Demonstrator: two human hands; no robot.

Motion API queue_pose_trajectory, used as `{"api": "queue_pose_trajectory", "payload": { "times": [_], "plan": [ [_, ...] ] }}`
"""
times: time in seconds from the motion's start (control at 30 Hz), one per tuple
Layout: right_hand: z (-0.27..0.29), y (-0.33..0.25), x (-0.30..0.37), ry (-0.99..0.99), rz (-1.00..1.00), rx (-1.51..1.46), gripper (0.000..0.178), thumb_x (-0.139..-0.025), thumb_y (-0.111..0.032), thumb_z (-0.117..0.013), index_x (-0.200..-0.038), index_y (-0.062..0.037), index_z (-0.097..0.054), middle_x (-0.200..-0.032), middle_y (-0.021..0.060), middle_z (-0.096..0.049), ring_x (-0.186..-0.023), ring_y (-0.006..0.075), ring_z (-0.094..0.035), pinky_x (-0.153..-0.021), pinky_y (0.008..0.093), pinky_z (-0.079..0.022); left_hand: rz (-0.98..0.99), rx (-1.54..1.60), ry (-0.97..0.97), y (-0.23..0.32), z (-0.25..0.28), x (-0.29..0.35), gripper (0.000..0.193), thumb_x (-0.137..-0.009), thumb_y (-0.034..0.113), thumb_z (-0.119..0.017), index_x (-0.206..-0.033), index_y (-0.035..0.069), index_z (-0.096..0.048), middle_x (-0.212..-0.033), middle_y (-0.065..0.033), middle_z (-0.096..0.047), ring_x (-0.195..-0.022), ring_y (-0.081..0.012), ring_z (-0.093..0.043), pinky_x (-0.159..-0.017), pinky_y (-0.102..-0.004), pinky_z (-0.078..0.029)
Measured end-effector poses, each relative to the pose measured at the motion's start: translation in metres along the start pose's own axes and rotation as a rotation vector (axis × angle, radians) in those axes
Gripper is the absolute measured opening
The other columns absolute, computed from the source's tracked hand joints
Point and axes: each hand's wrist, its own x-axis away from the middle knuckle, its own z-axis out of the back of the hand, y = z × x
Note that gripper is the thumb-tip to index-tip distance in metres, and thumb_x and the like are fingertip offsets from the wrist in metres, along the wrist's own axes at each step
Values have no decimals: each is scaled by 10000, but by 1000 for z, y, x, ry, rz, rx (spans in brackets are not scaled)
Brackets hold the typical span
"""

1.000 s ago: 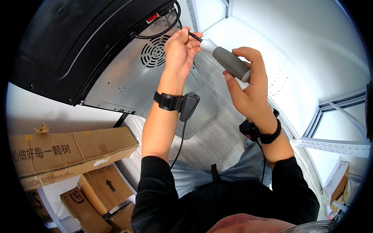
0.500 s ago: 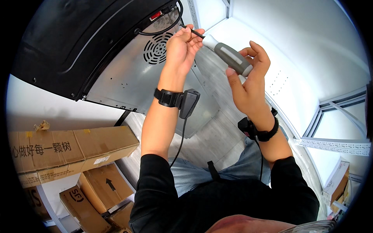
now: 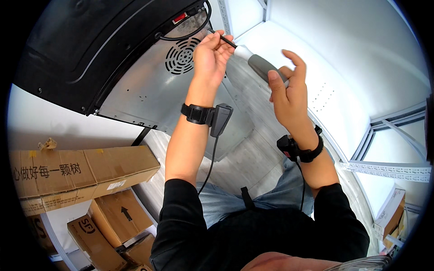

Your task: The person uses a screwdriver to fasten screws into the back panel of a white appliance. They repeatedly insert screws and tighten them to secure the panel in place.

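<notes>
A screwdriver point(image 3: 263, 67) with a grey and white handle slants up to the left, its dark shaft reaching the edge of a metal panel. My left hand point(image 3: 211, 52) pinches the shaft near its tip, fingers curled. At the handle's butt end is my right hand point(image 3: 288, 92), its thumb and some fingers round the grey grip and the index finger raised. The panel point(image 3: 135, 99) is bare metal with round vent slots point(image 3: 183, 56). It adjoins a large black housing point(image 3: 72, 49) bearing a red switch point(image 3: 180, 18). Whatever the tip touches is too small to make out.
A black cable point(image 3: 185, 38) loops across the panel's top corner. Long cardboard boxes point(image 3: 122, 167) are stacked at the left, with smaller cartons point(image 3: 122, 217) below. White shelving with a metal frame point(image 3: 389, 169) stands at the right. Thin cords hang from both my wrist devices.
My right hand has turned about the screwdriver handle, its thumb now lying across the grip. The handle has shifted slightly left; my left hand stays at the shaft.
</notes>
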Motion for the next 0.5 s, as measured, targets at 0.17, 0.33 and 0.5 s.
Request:
{"api": "queue_pose_trajectory", "payload": {
  "times": [0.17, 0.33, 0.5],
  "plan": [
    [4, 3, 0, -89, -123, -26, 397, -930, -293, -538, -1201, -28, -420, -635, 120, -606, -497, 150, -534, -480, 264, -389, 33, 45, -57, 1, 7, -5, 283, -961, 142, -374, -1113, -55, -509, -853, -147, -627, -730, -200, -616, -678, -292, -531],
    [4, 3, 1, -99, -186, -99, 345, -932, -282, -537, -1162, -35, -463, -618, 95, -594, -492, 127, -512, -472, 258, -375, 66, 72, -70, 5, 7, -9, 308, -966, 162, -350, -1112, -53, -516, -814, -140, -634, -710, -205, -613, -653, -287, -527],
    [2, 0, 5, -74, -133, -80, 273, -925, -209, -536, -1132, -37, -487, -595, 68, -579, -488, 103, -493, -464, 251, -357, 51, 32, -116, 4, 10, -10, 328, -972, 157, -346, -1164, -61, -499, -817, -145, -637, -682, -184, -609, -627, -271, -522]
  ]
}}
